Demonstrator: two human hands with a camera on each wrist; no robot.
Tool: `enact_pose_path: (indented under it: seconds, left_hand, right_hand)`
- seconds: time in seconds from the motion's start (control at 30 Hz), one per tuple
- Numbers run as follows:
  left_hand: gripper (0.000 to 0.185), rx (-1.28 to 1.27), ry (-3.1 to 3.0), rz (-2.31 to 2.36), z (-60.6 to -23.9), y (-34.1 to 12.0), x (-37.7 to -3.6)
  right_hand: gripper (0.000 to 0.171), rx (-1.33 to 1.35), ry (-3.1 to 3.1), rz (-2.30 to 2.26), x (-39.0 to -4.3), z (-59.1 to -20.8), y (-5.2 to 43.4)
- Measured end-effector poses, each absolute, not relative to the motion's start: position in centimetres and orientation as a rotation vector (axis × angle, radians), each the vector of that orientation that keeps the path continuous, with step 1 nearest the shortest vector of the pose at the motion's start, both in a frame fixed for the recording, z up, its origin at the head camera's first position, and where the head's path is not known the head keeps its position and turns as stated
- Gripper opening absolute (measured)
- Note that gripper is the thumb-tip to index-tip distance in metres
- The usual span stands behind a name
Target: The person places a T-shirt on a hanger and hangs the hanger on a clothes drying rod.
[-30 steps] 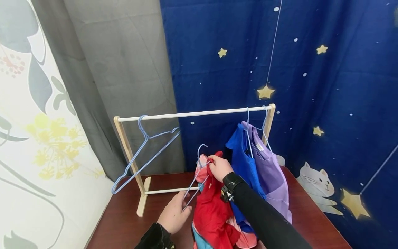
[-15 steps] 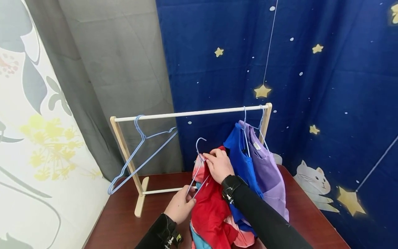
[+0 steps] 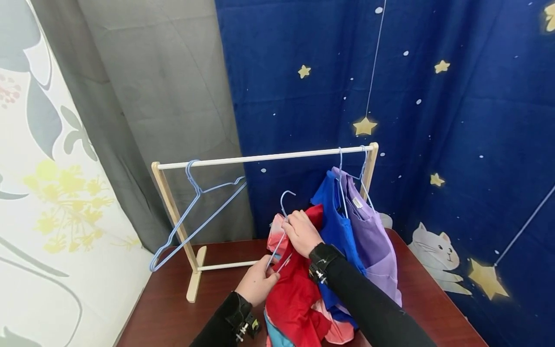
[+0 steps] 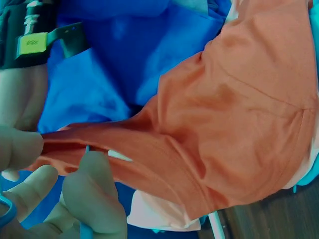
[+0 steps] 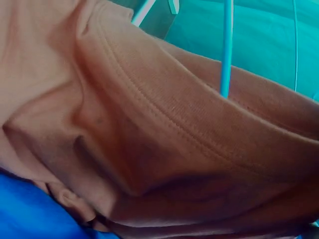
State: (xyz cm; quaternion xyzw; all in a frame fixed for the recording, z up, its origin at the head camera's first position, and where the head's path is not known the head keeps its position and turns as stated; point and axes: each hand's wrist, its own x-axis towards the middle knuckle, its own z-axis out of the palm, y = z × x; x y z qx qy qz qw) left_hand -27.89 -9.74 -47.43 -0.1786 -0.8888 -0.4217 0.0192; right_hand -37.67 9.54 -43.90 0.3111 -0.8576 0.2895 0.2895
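Head view: a dark reddish-brown desk [image 3: 173,308] with a smooth wood-grain top stands in a corner hung with cloth, a navy star-and-cat curtain [image 3: 433,96] beyond the hands, a plain grey drape [image 3: 173,86] and a pale floral sheet [image 3: 52,193] off past the left hand. On the desk stands a small rack [image 3: 264,157], pale wooden uprights joined by a white round rail. The right hand [image 3: 301,231] is clamped on the neck of a thin light-blue wire hanger [image 3: 284,207] together with the collar of a red shirt [image 3: 299,294]; the hook rises just above its knuckles. Below and nearer the person, the left hand [image 3: 257,284] pinches the hanger's lower wire against the shirt's edge. The shirt is soft ribbed knit with a stitched collar, which the right wrist view shows with the wire passing behind it; there and in the left wrist view it reads orange, a colour cast. Pink and teal cloth lies under it, mostly hidden. Just beyond the right hand hang a blue shirt [image 3: 334,217] and a lilac shirt [image 3: 373,236] on the rail. Far past the left hand an empty hanger [image 3: 195,212] dangles tilted. Both forearms are cut off at the frame's bottom.
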Motion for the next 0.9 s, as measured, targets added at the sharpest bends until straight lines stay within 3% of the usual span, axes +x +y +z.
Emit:
enact_pose_path:
  seconds: [0.43,0.73,0.9]
  left_hand:
    - [0.034,-0.665,-2.609,-1.674,-48.2,-13.2,-28.7]
    - [0.03,-0.866,-2.6,-0.949,-52.0,-12.5,-30.6]
    - [0.02,-0.779,-2.639,-0.801,-54.4,-11.4,-31.8]
  right_hand:
    - [0.018,0.844,-2.233,0.768,-38.3,-43.2,10.6]
    - [0.024,0.777,-2.272,0.871,-37.8,-42.7,10.9]
    - [0.026,0.741,-2.285,0.903,-37.4,-42.6,11.2]
